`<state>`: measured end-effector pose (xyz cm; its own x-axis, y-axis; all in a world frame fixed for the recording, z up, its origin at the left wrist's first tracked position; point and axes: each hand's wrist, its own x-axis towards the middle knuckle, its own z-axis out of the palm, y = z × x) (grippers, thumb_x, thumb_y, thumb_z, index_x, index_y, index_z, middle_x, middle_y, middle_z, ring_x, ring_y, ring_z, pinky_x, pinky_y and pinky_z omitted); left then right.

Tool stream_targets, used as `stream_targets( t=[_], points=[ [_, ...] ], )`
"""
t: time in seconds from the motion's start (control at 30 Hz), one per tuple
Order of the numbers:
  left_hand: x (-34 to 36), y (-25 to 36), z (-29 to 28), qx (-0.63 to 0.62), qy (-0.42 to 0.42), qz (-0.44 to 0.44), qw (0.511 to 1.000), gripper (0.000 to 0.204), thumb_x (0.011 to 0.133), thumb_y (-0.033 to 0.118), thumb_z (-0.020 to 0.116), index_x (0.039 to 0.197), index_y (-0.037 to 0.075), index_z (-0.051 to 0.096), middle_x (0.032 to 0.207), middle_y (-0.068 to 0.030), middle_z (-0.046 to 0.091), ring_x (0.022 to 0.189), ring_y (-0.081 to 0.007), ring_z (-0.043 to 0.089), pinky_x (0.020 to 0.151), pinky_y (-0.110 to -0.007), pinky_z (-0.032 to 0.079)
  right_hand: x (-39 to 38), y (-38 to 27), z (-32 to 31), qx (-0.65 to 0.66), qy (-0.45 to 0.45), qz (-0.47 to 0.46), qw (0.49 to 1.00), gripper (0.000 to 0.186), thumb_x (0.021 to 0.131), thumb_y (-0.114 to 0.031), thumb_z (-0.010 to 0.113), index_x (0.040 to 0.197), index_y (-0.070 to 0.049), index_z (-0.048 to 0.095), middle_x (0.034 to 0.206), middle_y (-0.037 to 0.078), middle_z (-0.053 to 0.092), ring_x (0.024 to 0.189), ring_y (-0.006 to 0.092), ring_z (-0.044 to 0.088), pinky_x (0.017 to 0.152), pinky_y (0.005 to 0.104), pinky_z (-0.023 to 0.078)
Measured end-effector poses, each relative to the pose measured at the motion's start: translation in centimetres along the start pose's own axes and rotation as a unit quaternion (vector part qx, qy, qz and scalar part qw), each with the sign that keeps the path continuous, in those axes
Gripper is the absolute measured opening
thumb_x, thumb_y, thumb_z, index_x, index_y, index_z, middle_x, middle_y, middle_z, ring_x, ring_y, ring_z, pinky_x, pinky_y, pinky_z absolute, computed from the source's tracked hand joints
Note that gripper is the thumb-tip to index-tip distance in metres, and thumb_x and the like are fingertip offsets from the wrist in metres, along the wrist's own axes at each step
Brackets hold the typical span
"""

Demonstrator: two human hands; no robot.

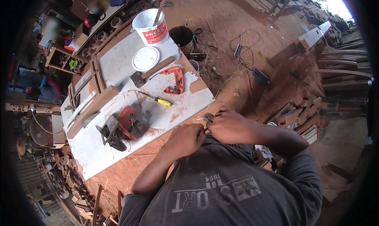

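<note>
"What's near the white table [94, 159]?"
"Left hand [187, 138], fingers curled closed (on what, I can't tell); right hand [229, 125], fingers apparently pinching a small grey piece [208, 117] at the fingertips."
"Handling?"
"Probably light, stiff, smooth metal; grip its sides."

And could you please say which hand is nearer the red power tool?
Left: the left hand is to the right of the red power tool; the right hand is farther right.
</note>
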<state>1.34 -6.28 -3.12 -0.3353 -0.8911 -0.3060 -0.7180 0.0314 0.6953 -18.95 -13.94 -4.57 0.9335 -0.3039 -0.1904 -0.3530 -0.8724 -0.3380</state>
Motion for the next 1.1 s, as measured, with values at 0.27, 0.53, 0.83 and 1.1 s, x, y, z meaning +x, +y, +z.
stream_targets(
  t=[0.27, 0.53, 0.83, 1.1],
  points=[
    [2.3, -0.3, 1.8, 0.114, -0.147, -0.073, 0.98, 0.028, 0.09, 0.017, 0.051, 0.093, -0.005, 0.067, 0.097, -0.0303, 0.069, 0.096, -0.0473, 0.068, 0.087, -0.056, 0.052, 0.0, -0.9, 3.2, -0.082, 0.069, -0.07, 0.992, 0.022, 0.08, -0.023, 0.062, 0.073, -0.005, 0.074, 0.077, 0.014, 0.072, 0.073, 0.0281, 0.071, 0.08, 0.041, 0.046],
    [2.3, -1.3, 0.4, -0.131, -0.179, 0.043, 0.974, 0.03, 0.091, 0.025, 0.054, 0.083, -0.003, 0.061, 0.076, -0.0205, 0.062, 0.067, -0.0357, 0.062, 0.065, -0.046, 0.051, -2.4, -1.1, -0.7, 0.243, 0.059, -0.015, 0.968, 0.034, 0.092, -0.034, 0.066, 0.083, -0.002, 0.07, 0.067, 0.017, 0.063, 0.068, 0.0361, 0.066, 0.066, 0.0457, 0.051],
    [-0.5, 7.1, -1.7, -0.767, -0.174, -0.185, 0.589, 0.027, 0.097, 0.032, 0.053, 0.077, 0.016, 0.044, 0.061, 0.0035, 0.029, 0.052, -0.0108, 0.028, 0.048, -0.027, 0.026, -5.2, -3.4, -7.1, 0.581, 0.16, 0.063, 0.795, 0.046, 0.104, -0.04, 0.059, 0.088, 0.003, 0.067, 0.071, 0.01, 0.063, 0.064, 0.0128, 0.057, 0.06, 0.0334, 0.045],
    [0.0, 8.7, -1.6, -0.823, -0.178, -0.102, 0.529, 0.035, 0.101, 0.032, 0.05, 0.071, 0.017, 0.039, 0.057, 0.0038, 0.024, 0.05, -0.01, 0.026, 0.047, -0.027, 0.026, -5.9, -4.3, -7.7, 0.754, 0.17, 0.112, 0.624, 0.039, 0.106, -0.034, 0.057, 0.103, 0.002, 0.072, 0.072, -0.005, 0.057, 0.068, 0.0024, 0.048, 0.058, 0.0236, 0.038]
  ],
)
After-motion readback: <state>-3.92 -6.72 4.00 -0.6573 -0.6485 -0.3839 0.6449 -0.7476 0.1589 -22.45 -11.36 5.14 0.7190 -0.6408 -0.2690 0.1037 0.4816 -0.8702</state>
